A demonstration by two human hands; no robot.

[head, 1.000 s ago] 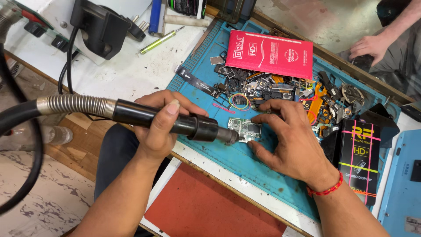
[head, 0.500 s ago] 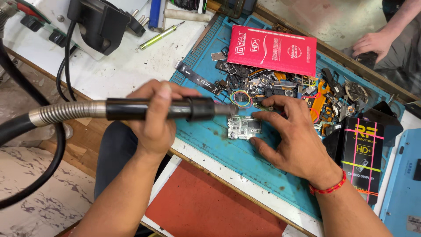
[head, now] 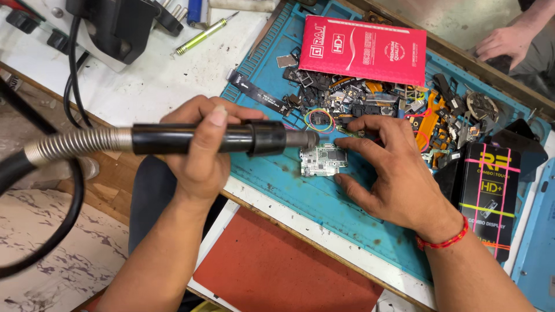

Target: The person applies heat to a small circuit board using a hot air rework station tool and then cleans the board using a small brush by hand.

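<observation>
Nozzle raised off circuit board (head: 322, 160), left hand (head: 199, 151) gripping hot-air wand (head: 208, 139); red packet (head: 363, 49) beyond.

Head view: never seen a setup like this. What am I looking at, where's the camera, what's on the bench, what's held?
There is no machine here: a person works with two bare hands, and the one camera sits on their head, looking down at the bench.

The left hand grips a black heat tool on a ribbed metal hose, its nozzle just above a small circuit board. The right hand steadies that board with its fingertips.

The board lies on a blue work mat. Behind it sit a pile of small phone parts, a red packet and, further left, a green screwdriver. Another person's hand rests at the top right.
</observation>
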